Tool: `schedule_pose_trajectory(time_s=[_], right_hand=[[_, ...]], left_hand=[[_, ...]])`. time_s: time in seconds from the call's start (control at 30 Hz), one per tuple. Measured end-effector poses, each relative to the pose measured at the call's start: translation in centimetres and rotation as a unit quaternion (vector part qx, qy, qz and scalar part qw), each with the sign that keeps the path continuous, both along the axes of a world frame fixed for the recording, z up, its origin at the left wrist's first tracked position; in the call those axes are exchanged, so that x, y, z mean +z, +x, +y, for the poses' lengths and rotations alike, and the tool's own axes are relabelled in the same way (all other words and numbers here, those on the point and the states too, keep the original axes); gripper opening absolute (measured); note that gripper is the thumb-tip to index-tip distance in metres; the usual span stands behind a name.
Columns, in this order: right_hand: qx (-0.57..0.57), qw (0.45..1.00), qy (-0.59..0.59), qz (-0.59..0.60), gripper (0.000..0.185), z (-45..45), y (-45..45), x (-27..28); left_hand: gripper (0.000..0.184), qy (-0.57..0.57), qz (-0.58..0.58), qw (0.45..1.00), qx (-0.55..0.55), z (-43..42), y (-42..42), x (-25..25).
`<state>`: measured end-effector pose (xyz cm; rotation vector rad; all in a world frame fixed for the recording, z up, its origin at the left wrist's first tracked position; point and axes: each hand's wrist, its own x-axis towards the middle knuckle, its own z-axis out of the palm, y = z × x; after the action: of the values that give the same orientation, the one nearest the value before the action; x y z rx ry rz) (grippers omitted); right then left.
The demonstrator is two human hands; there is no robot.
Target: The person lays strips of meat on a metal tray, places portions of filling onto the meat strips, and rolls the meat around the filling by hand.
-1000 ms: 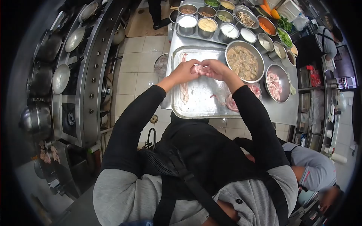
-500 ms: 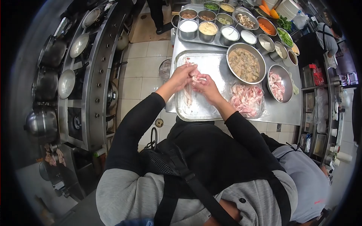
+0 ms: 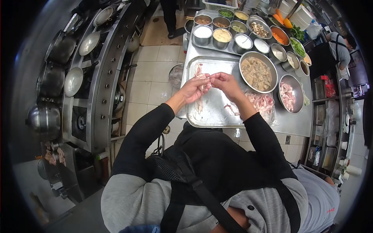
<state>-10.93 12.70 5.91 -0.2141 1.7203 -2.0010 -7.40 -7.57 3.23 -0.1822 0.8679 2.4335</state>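
Over the left part of a metal tray (image 3: 217,121), my left hand (image 3: 191,90) is closed on a piece of raw meat (image 3: 203,82). My right hand (image 3: 227,85) is pinched at the right side of the same piece, its fingertips close to my left fingers. Strips of pale meat (image 3: 199,105) lie on the tray below my left hand. Right of my right wrist is a clear plastic bag of sliced raw meat (image 3: 262,104). A steel bowl of meat in sauce (image 3: 256,73) stands behind it, and a bowl of raw meat pieces (image 3: 288,93) is farther right.
Steel containers of white powder (image 3: 203,32), yellow paste (image 3: 222,35) and vegetables stand at the back of the table. A stove with pans (image 3: 74,81) runs along the left. One person (image 3: 311,198) is at the lower right, another (image 3: 339,50) at the upper right.
Over the last second my hands moved apart a little, then together again over the tray's left part, with the meat between them. The bag of meat came into view from behind my right arm.
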Motion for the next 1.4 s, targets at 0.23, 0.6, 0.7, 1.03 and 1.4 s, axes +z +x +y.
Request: schedule_pose_trajectory(time_s=[0.23,0.6,0.7,1.03,1.4], right_hand=[[-0.06,0.99,0.104,0.076,0.029,-0.2,-0.2,-1.5],[-0.17,0.894,-0.326,-0.255,0.023,1.4,4.3,-1.5],[-0.221,0.914,-0.249,-0.231,0.022,7.2,3.7,-1.1],[-0.205,0.748,0.598,0.201,0.066,43.4,-8.0,-4.1],[-0.101,0.897,0.342,0.262,0.018,17.4,-0.9,4.6]], left_hand=[[0.026,-0.042,-0.071,0.997,-0.009,1.4,0.9,-0.7],[0.053,-0.292,0.013,0.928,-0.231,5.9,1.0,14.3],[0.053,-0.299,0.105,0.92,-0.231,4.2,1.4,17.0],[0.033,-0.662,0.287,0.692,0.024,-6.3,4.4,3.3],[0.037,-0.763,0.466,0.446,-0.047,-1.6,7.8,-1.0]])
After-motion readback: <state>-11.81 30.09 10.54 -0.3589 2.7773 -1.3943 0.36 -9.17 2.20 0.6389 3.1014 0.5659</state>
